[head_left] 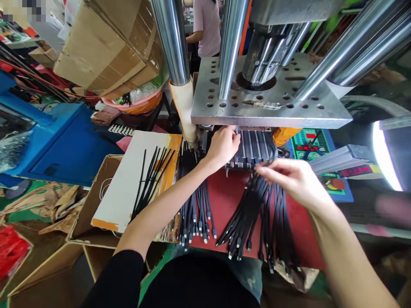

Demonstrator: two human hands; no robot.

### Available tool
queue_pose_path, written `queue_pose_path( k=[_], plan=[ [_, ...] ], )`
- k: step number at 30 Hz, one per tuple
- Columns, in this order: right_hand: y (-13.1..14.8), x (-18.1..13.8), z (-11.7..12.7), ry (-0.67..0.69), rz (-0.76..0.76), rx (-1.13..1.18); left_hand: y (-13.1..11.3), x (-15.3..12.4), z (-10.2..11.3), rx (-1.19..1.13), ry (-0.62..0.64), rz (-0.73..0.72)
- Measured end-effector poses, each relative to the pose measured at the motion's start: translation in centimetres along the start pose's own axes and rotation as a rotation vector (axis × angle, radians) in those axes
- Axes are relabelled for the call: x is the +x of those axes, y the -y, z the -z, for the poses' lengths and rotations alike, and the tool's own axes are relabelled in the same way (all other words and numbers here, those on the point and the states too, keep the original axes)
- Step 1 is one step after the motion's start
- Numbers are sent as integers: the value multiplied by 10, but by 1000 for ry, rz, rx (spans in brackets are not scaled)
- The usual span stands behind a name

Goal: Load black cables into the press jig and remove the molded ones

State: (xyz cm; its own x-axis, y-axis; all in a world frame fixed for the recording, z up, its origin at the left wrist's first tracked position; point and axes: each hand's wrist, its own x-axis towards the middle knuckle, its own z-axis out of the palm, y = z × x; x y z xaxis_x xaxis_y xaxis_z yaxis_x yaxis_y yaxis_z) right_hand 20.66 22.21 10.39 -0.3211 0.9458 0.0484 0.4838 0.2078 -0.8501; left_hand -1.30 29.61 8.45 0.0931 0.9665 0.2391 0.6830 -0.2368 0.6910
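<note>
My left hand (224, 146) reaches under the steel press plate (272, 113) to the grooved metal mould (255, 145). Its fingers are pinched at the mould's left part; what they hold, if anything, is too small to make out. My right hand (290, 177), at the mould's front right corner, has thumb and fingers closed on a black cable. Below it a thick bunch of black cables (253, 214) with small plug ends fans out over the red work surface (221, 188). Another bunch of black cables (195, 209) hangs left of it, partly behind my left forearm.
Several black cables (149, 179) lie on a white board (118, 171) over a cardboard box (83, 222). Shiny steel columns (173, 42) rise around the press. A control panel (310, 145) and a bright lamp (385, 158) stand at right. A person (207, 28) is behind.
</note>
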Motion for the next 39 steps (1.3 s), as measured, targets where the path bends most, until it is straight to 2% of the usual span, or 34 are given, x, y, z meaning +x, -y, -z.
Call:
queue_pose_path(
  k=[2, 3, 5, 8, 11, 15, 19, 22, 24, 27, 29, 31, 35, 39],
  plan=[
    [-4, 38, 5, 22, 11, 19, 3, -10, 5, -59, -1, -11],
    [-6, 52, 4, 44, 15, 31, 4, -19, 10, -87, 28, -77],
    [-9, 73, 0, 95, 19, 37, 8, -39, 22, -68, 125, -315],
    [-14, 87, -5, 130, 35, 20, 13, -60, 35, 161, 265, -659],
    [-19, 89, -8, 46, 95, -46, 15, -64, 37, 357, 330, -761],
    [-24, 85, -8, -25, 114, -30, 8, -62, 28, 464, 370, -745],
    [-27, 85, -8, -6, 75, 144, -3, -69, 20, 565, 333, -677],
    [-29, 84, -10, -70, 93, 102, -12, -77, 14, 614, 314, -608],
    [-30, 76, -10, -169, 109, 9, -18, -82, 10, 660, 296, -561],
    [-29, 51, -11, -282, 194, -281, -24, -89, 6, 709, 288, -511],
    [-27, 33, -13, -243, 265, -530, -26, -90, 4, 696, 299, -497],
    [-25, 26, -17, -170, 274, -740, -27, -85, 5, 646, 316, -474],
    [-22, 50, -23, -148, 166, -962, -26, -52, 9, 552, 351, -377],
    [-21, 91, -23, -110, 102, -951, -22, -11, 9, 549, 359, -331]
  ],
)
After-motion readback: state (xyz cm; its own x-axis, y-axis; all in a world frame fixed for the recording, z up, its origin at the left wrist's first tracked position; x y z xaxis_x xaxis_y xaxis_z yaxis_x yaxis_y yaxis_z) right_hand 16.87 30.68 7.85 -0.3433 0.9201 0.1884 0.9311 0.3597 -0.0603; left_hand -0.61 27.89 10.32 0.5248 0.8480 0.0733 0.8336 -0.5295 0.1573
